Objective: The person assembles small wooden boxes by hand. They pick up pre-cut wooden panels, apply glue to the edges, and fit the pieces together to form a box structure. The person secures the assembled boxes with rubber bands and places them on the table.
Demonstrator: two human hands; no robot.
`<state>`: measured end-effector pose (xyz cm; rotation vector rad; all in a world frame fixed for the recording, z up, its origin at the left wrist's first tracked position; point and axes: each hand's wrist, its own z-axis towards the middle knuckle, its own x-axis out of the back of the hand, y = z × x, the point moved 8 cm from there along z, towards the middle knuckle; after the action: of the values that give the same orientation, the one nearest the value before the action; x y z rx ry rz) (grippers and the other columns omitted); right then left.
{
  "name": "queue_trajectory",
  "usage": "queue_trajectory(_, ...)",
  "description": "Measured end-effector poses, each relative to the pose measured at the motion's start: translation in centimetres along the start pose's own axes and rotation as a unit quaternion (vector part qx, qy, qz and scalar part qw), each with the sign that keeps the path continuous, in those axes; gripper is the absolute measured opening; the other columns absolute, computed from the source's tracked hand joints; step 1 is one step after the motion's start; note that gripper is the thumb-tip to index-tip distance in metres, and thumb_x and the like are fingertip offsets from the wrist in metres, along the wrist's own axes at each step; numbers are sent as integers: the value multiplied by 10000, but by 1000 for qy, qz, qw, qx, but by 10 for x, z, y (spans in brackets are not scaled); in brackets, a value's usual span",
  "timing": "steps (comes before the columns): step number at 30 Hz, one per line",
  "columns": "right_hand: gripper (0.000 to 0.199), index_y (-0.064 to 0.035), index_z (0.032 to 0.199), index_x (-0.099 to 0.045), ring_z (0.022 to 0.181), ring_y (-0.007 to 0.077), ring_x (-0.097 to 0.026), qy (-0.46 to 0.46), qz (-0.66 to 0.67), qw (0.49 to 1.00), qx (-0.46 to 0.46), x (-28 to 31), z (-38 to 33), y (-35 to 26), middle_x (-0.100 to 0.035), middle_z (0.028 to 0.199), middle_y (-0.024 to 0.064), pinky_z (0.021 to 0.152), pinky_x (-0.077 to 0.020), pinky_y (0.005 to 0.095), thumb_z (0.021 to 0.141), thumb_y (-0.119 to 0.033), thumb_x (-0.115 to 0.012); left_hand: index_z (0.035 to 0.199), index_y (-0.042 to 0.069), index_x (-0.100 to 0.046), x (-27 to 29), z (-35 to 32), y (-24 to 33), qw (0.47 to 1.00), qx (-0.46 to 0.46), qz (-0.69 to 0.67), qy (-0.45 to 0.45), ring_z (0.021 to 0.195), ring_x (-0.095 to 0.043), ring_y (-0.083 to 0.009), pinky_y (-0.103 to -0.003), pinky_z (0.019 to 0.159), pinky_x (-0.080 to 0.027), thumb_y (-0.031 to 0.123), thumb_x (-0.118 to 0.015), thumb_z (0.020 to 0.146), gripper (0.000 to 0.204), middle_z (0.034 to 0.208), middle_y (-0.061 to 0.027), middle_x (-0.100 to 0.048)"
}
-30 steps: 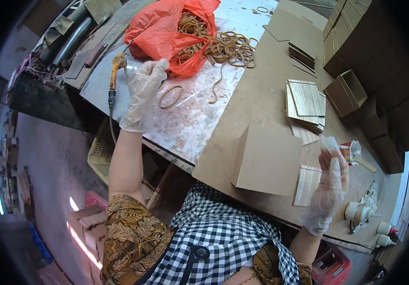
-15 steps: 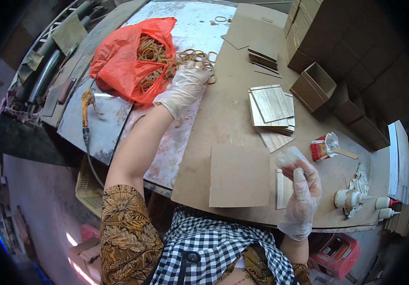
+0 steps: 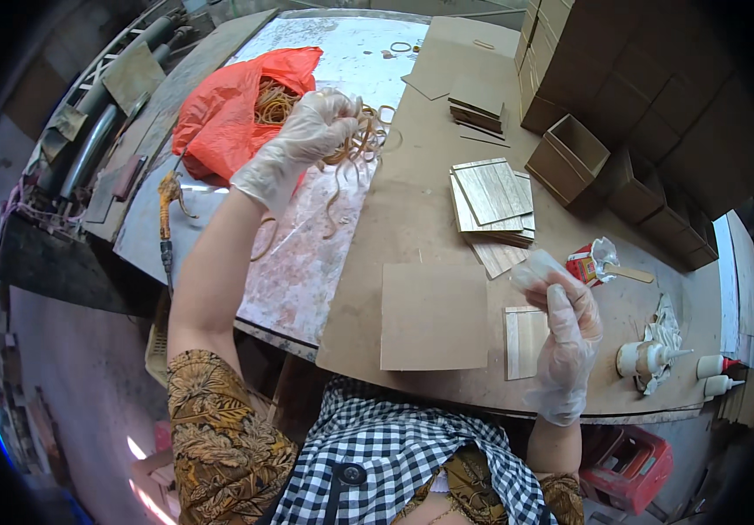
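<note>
1. Since the earlier frame, left hand (image 3: 311, 131) has closed on a bunch of rubber bands (image 3: 355, 144) and raised it off the tabletop (image 3: 412, 219), beside the red plastic bag (image 3: 237, 105); right hand (image 3: 565, 324) remains raised near the body.
2. Left hand: clenched on the tangle, loops trailing below the gloved fingers.
3. Right hand: curled upward; whether it grips anything cannot be told.
4. Step in hand, by judgement: picking bands from the supply. The next move would call for separating one loop from the tangle.
5. Bands: thin, tan, limp, heavily knotted together; more lie inside the bag.
6. Nearby: blank board square (image 3: 434, 317), stacked wood-grain panels (image 3: 492, 197), open small box (image 3: 569, 156), glue bottle (image 3: 648, 359).
</note>
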<state>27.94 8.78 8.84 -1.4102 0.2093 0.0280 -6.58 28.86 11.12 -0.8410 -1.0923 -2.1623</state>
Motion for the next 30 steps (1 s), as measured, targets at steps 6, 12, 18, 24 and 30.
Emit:
queue_trajectory(6,335,43,1252,-593,1109,161,-609,-114,-35,992,41,-51,24,-36,-651,1212,118,994,-463,324,997,-174,-586,944,50,-678,15,-40,32,904,160,-373,-135,784,-603,-93,-274,727,-483,173,-683,891,134,830,-2,-657)
queue_trajectory(12,744,17,1480,-381,1294,236,-499,-247,-275,899,234,-138,47,-64,-541,1366,164,1060,-412,351,892,-292,-717,1063,23,-643,24,-62,104,860,111,-458,-194,967,-625,-127,-300,892,-497,195,-731,902,252,1001,-35,-674)
queue_trajectory(18,460,-15,1232,-613,1095,191,-615,-375,-114,920,-22,-182,69,-20,-674,1101,133,913,-487,317,850,-220,-767,1079,25,-637,35,-74,123,896,95,-388,-194,966,-619,-128,-294,883,-500,222,-726,910,275,1008,-37,-670)
queue_trajectory(24,176,-34,878,-695,753,98,-601,-334,-64,940,22,-189,75,-26,-692,799,38,704,-483,271,891,-207,-723,1075,42,-627,41,-81,123,907,98,-374,-165,925,-607,-116,-295,841,-511,104,-768,854,269,950,-20,-646)
queue_trajectory(30,207,-49,832,-682,738,85,-552,-285,-156,945,46,-206,82,-8,-639,744,11,636,-441,272,861,-249,-724,942,80,-644,40,-77,92,968,35,-248,-20,845,-594,-136,-303,756,-500,45,-786,782,217,853,5,-619)
